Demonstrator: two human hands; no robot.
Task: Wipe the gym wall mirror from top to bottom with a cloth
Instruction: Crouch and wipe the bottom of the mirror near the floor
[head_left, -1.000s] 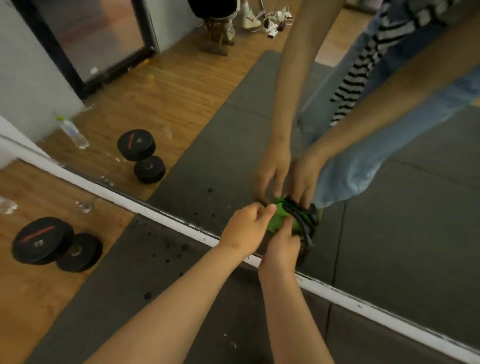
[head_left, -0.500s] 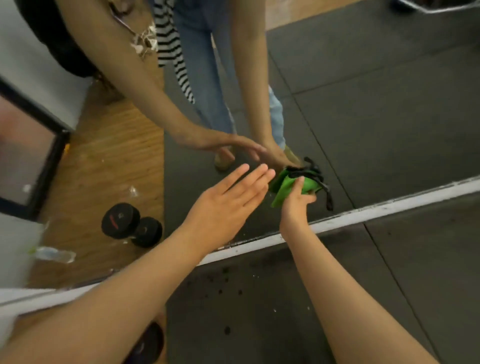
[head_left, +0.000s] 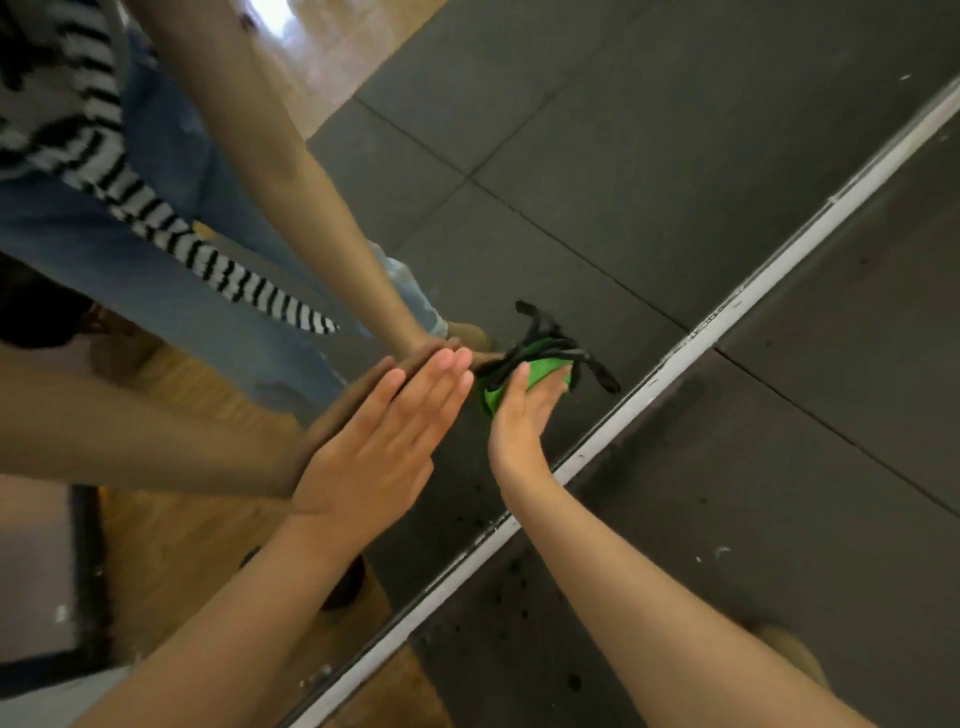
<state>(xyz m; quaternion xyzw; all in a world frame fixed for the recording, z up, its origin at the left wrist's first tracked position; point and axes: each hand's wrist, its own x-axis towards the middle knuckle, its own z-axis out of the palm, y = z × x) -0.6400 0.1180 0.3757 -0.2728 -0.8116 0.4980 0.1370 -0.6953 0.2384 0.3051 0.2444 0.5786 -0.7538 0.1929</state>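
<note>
Two bare hands meet the mirror (head_left: 597, 156) low down, just above the white frame (head_left: 737, 299) along its bottom edge. The left hand (head_left: 379, 441) lies flat, palm toward the glass. Its fingers (head_left: 441, 379) are straight and close together, pointing up and to the right, and the thumb is tucked along the palm's near side. Its reflection joins it along the fingers, so the hand is touching the surface. The left forearm reaches in from the lower left corner, nearly straight.

The right hand (head_left: 519, 421) is just beside it on the right, apart from the left fingertips by a narrow gap. It grips the green cloth (head_left: 493, 397), which is bunched against the glass. The thumb lies over the near side of the wad and the other fingers curl round its far side, mostly hidden. Black strands (head_left: 597, 371) hang from the bundle; whether they are real or reflected I cannot tell. The right forearm comes up from the lower right, with the wrist roughly in line with the arm.

In the glass, the mirrored arms, blue jeans and a striped garment fill the upper left. Below the frame lies a dark rubber mat (head_left: 779, 493) flecked with small dark spots, and the toe of a tan shoe (head_left: 789, 654) shows beside the right elbow.
</note>
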